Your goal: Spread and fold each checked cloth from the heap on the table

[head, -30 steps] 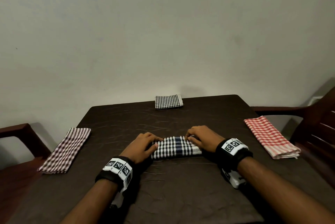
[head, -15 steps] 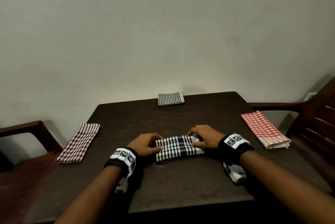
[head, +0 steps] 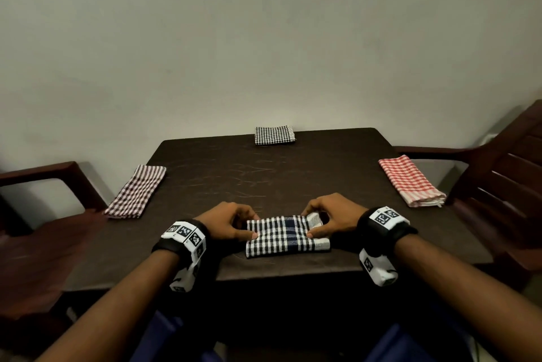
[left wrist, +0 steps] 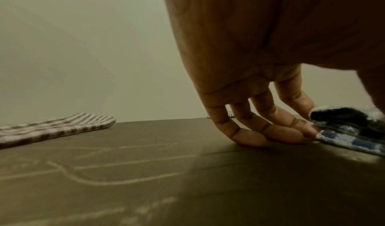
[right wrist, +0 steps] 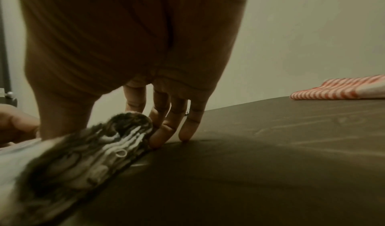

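Observation:
A folded black, blue and white checked cloth lies near the front edge of the dark table. My left hand pinches its left end, thumb on top and fingers curled down against the far edge. My right hand pinches the right end the same way. In the right wrist view the layered end of the cloth sits slightly raised between thumb and fingers. The left wrist view shows the cloth at the fingertips.
Three folded cloths lie on the table: a black-and-white one at the far edge, a brown-and-white one at the left edge, a red-and-white one at the right edge. Dark wooden chairs stand left and right.
Both hands went from lying on the cloth's ends to pinching them with thumbs on top. The cloth now looks deeper front to back. The head view has pulled back.

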